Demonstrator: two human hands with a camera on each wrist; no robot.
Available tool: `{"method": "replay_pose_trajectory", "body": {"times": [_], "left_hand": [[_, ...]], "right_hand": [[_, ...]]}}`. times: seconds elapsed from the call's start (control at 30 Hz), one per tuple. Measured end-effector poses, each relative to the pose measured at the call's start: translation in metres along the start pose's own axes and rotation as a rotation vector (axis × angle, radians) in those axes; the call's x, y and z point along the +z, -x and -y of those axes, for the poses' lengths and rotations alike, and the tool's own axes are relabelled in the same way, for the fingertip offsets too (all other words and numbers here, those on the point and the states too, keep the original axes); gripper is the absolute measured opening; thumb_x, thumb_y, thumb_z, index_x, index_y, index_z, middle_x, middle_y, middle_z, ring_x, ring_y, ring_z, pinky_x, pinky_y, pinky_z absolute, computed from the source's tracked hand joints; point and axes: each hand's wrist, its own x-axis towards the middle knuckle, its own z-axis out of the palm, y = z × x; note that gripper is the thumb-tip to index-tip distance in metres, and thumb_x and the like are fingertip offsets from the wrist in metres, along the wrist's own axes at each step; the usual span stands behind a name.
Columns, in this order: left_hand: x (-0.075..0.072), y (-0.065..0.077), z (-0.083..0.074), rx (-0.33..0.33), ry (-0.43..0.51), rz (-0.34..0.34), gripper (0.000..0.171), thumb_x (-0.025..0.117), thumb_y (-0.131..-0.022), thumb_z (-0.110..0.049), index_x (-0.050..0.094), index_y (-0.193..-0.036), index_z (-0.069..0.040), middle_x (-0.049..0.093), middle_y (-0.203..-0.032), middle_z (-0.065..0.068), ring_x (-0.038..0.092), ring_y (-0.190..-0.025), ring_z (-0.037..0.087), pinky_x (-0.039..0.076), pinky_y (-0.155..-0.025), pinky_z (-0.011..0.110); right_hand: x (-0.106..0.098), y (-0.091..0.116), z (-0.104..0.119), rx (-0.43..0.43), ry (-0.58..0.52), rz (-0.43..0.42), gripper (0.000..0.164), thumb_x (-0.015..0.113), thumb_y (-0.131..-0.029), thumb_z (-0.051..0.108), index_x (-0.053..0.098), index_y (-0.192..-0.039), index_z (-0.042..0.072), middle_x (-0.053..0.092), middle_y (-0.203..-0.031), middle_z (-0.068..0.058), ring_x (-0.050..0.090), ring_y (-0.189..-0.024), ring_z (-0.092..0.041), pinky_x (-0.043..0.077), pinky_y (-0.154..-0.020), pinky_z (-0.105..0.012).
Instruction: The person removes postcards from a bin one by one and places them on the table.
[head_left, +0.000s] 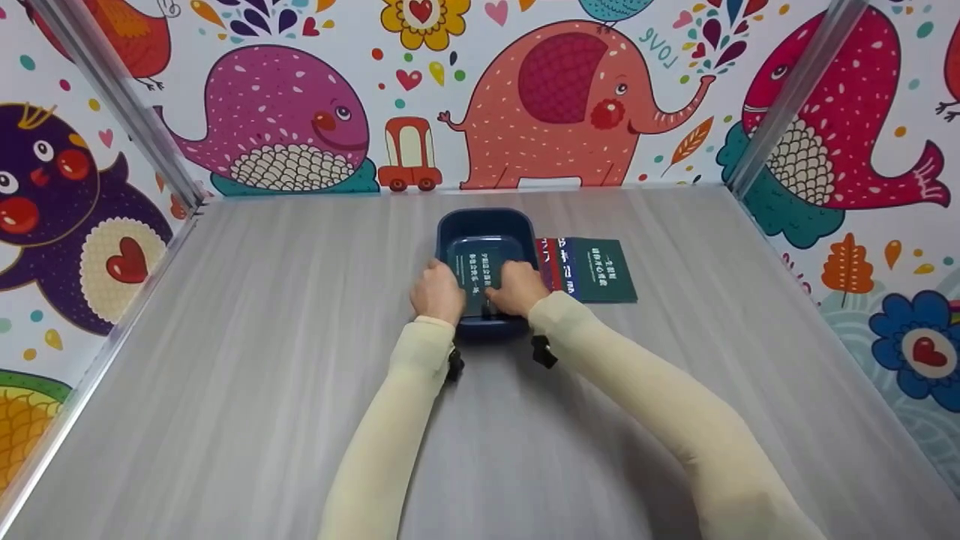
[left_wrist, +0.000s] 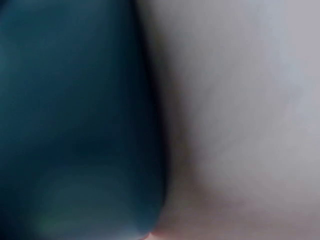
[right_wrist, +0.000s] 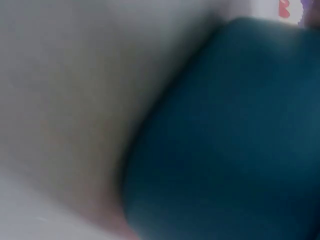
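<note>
A dark blue rectangular box, open at the top, lies on the table in the head view. My left hand grips its left wall, fingers curled at the rim. Across from it, my right hand holds the right wall with the thumb reaching inward. Inside the box is a dark green card with white lettering, partly covered by the right hand. A small black item shows beside the right thumb. Both wrist views are blurred and filled by the box's side, its other side showing at right.
Right of the box, a green card with white writing lies flat, beside red and blue printed pieces. The grey table meets a cartoon-patterned wall at the back. Metal posts stand at the corners.
</note>
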Motion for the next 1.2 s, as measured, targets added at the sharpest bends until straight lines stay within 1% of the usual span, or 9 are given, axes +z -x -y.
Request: {"method": "replay_pose_trajectory", "body": {"times": [0.2,0.3,0.5,0.73,0.93,1.03,1.2], "left_hand": [[0.001,0.000,-0.001,-0.004,-0.003,-0.012,0.045,0.068,-0.091,-0.013,0.054,-0.130,0.005,0.071,-0.113,0.019,0.071,-0.099,0.037,0.057,-0.084,0.049],[0.002,0.000,-0.002,0.007,0.003,-0.023,0.042,0.067,-0.091,-0.012,0.055,-0.128,0.005,0.072,-0.111,0.020,0.072,-0.098,0.038,0.057,-0.084,0.049],[0.005,0.001,-0.003,0.027,0.002,-0.037,0.041,0.067,-0.090,-0.011,0.056,-0.125,0.006,0.072,-0.111,0.020,0.072,-0.097,0.038,0.057,-0.082,0.050],[0.004,0.000,-0.003,0.030,0.014,-0.041,0.042,0.068,-0.089,-0.011,0.055,-0.125,0.006,0.071,-0.111,0.021,0.071,-0.098,0.038,0.057,-0.083,0.050],[0.003,0.001,-0.002,0.019,0.017,-0.027,0.043,0.069,-0.090,-0.012,0.055,-0.127,0.006,0.071,-0.110,0.020,0.072,-0.096,0.038,0.057,-0.082,0.050],[0.002,0.001,-0.002,0.009,0.014,-0.021,0.044,0.069,-0.090,-0.012,0.055,-0.128,0.006,0.072,-0.110,0.020,0.072,-0.096,0.037,0.058,-0.082,0.050],[0.001,0.000,0.000,0.001,0.000,-0.010,0.047,0.068,-0.091,-0.013,0.053,-0.131,0.006,0.073,-0.109,0.020,0.073,-0.095,0.037,0.058,-0.082,0.049]], "right_hand": [[-0.001,-0.008,-0.001,0.064,-0.009,0.078,0.044,0.069,-0.093,0.031,0.066,-0.119,-0.005,0.071,-0.116,-0.019,0.066,-0.096,-0.025,0.055,-0.094,-0.043],[0.000,-0.013,-0.003,0.097,-0.021,0.083,0.045,0.071,-0.092,0.029,0.066,-0.121,-0.005,0.070,-0.118,-0.019,0.064,-0.096,-0.025,0.054,-0.095,-0.043],[0.004,-0.016,-0.006,0.124,-0.041,0.082,0.045,0.072,-0.091,0.027,0.065,-0.123,-0.005,0.069,-0.122,-0.020,0.066,-0.106,-0.030,0.053,-0.098,-0.045],[0.009,-0.019,-0.007,0.057,-0.029,0.048,0.048,0.079,-0.085,0.028,0.068,-0.119,-0.004,0.071,-0.119,-0.021,0.067,-0.109,-0.034,0.051,-0.100,-0.047],[0.010,-0.021,-0.010,0.078,-0.041,0.050,0.045,0.079,-0.084,0.022,0.068,-0.118,-0.005,0.070,-0.119,-0.021,0.066,-0.108,-0.033,0.051,-0.100,-0.047],[0.010,-0.020,-0.009,0.085,-0.049,0.024,0.039,0.076,-0.085,0.019,0.069,-0.115,-0.005,0.071,-0.116,-0.020,0.067,-0.105,-0.033,0.053,-0.097,-0.047],[0.010,-0.017,-0.006,0.074,-0.051,-0.058,0.026,0.072,-0.087,0.012,0.071,-0.107,-0.003,0.074,-0.108,-0.018,0.069,-0.096,-0.029,0.055,-0.091,-0.045]]}}
